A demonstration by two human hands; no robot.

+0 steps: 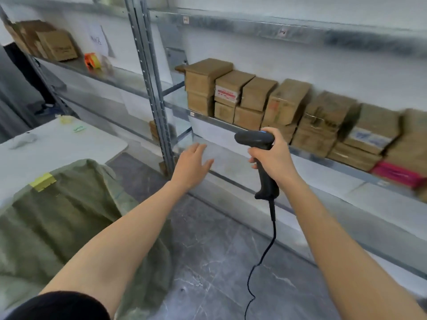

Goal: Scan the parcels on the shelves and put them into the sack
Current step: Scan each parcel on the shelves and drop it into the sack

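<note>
Looks like a parcel storeroom or small warehouse. Has tall grey metal shelves (153, 93) with little white tags (282, 32) on the front edges. Holds a long row of brown cardboard parcels (286, 102), stacked two high, some with printed stickers. Keeps more brown cardboard boxes (57, 45) and an orange tape roller (91, 61) on the next shelf. Shows a black corded scanner gun (254, 137), a big green cloth sack (69, 215), a plain white table (57, 144) and a bare grey stone floor (219, 250).

Right hand (273, 155) holds scanner (261, 148); left hand (193, 166) empty near parcels (277, 105).
</note>
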